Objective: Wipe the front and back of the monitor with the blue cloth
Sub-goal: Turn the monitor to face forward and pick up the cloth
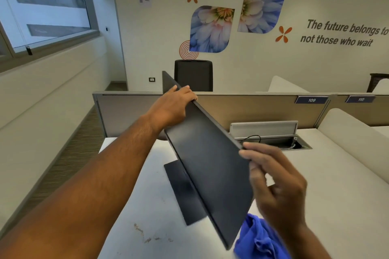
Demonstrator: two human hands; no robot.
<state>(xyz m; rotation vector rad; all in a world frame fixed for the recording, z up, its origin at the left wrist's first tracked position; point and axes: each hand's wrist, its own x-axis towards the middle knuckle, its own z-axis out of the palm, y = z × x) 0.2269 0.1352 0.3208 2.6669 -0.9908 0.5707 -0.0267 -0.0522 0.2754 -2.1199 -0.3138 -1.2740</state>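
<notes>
A grey partition (252,109) runs behind the white counter (315,195), carrying two number plates, 109 (311,100) and 110 (360,99). Just behind the monitor's right edge an open cable box (273,141) is sunk into the counter, its lid raised and a black cable looped inside. One black chair (193,74) is seen beyond the partition, against a wall with two flower prints (211,28) and a line of lettering. A window (46,17) fills the upper left. Some small crumbs or stains (147,236) lie on the counter near its front edge.

One monitor (206,160) stands on its flat base (185,191) on the counter, turned so that it is seen almost edge-on, its dark face towards the left. It stands between the two hands and hides part of the cable box.

The left hand (174,107) is laid over the monitor's top edge near the far corner, fingers curled over that edge in a grip. The right hand (275,183) is at the monitor's near side edge, its fingers blurred; the fingertips meet the edge, but whether the grip is clamped there cannot be told.

One blue cloth (259,237) lies crumpled on the counter beneath the right wrist, just beside the monitor's lower near corner, held by neither hand.
</notes>
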